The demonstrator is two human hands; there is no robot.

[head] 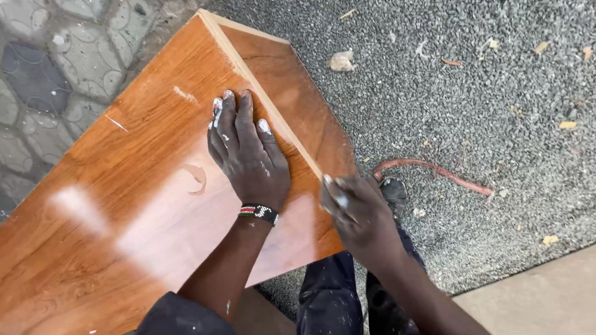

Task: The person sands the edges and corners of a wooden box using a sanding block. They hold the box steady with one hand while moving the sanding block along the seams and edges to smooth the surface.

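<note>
The left hand (247, 155) lies flat, fingers spread, on the glossy wood-grain panel (124, 205) just beside its pale edge strip (261, 93) — running away diagonally — while the right hand (355, 214), curled, presses that strip nearer.

No packages, labels, signs or screens anywhere in view, from twelve o'clock round to six.
</note>
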